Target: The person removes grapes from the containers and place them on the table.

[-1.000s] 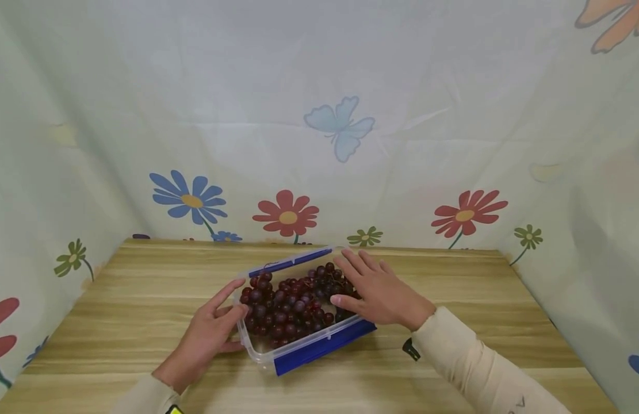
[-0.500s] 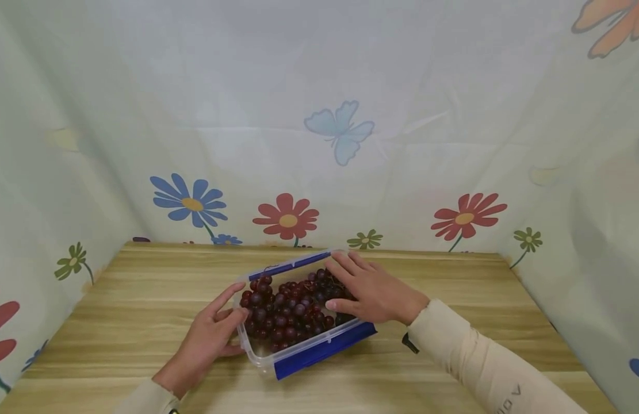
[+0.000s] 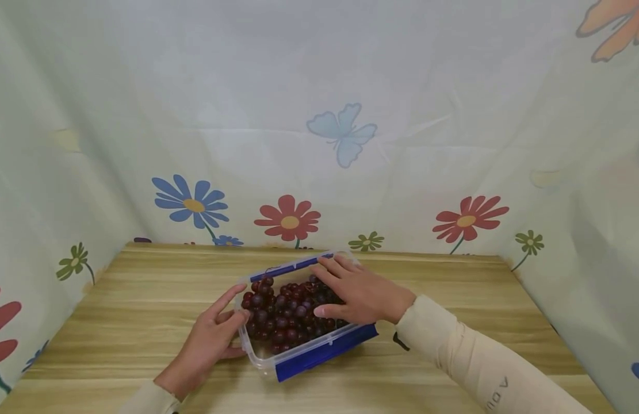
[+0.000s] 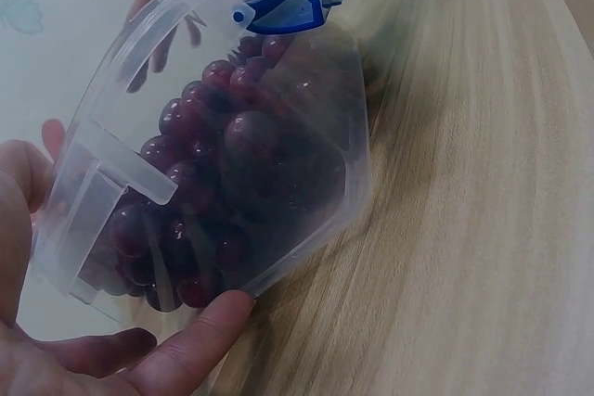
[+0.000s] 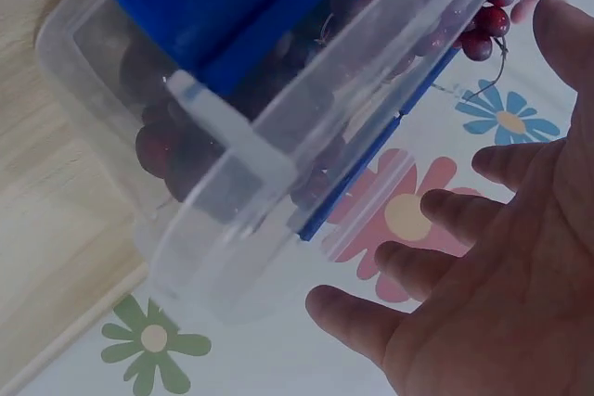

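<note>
Light is soft, the wrist views hazy; small glints dot the grapes (image 4: 251, 136), faint shadow darkens the surface (image 4: 473, 192) beside the container (image 4: 345, 118).

Pale wall (image 3: 247, 69) printed with a blue butterfly (image 3: 345, 135) at twelve o'clock, red flower (image 3: 466, 221) at three; wood-grain tabletop (image 3: 309, 398) at six.

Clear plastic box (image 3: 262, 363), open-topped, sits upright at six o'clock, blue flaps (image 3: 326, 353) at its eleven and five. Dark red grapes (image 3: 283, 316), heaped, fill most of it.
</note>
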`<state>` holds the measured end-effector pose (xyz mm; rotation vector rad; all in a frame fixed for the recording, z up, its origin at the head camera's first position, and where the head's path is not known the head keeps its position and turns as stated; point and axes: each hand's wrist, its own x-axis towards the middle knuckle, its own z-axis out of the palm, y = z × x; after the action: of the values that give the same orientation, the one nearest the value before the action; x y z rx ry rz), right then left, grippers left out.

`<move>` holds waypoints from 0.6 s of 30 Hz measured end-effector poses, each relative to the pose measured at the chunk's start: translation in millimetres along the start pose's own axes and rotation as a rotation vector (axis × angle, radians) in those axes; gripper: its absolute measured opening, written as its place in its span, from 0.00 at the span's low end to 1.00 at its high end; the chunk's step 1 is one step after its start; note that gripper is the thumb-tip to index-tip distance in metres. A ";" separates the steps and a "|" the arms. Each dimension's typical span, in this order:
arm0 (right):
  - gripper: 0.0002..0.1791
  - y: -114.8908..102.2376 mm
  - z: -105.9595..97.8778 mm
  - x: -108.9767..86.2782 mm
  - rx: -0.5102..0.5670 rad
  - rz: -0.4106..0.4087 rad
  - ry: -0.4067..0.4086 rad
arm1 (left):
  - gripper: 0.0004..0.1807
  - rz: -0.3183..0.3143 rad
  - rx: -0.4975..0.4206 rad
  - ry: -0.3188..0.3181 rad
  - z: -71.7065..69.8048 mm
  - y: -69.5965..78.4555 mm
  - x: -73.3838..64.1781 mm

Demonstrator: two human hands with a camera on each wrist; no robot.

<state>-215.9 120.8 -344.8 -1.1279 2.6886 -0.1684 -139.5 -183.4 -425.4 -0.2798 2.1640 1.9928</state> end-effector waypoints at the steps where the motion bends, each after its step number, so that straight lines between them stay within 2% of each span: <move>1: 0.46 -0.2 -0.6 0.8 0.004 0.001 -0.010 | 0.34 0.000 -0.001 0.001 0.2 0.0 0.1; 9: 0.48 9.6 -12.3 4.5 0.070 0.076 -0.093 | 0.34 -0.003 0.003 0.001 2.9 -0.2 -0.7; 18: 0.49 7.8 -21.1 13.1 0.039 0.097 -0.147 | 0.33 -0.004 0.008 0.002 1.3 -1.6 -0.7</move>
<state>-235.5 117.3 -327.9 -0.9565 2.5914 -0.1164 -138.4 -182.2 -426.9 -0.2848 2.1703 1.9822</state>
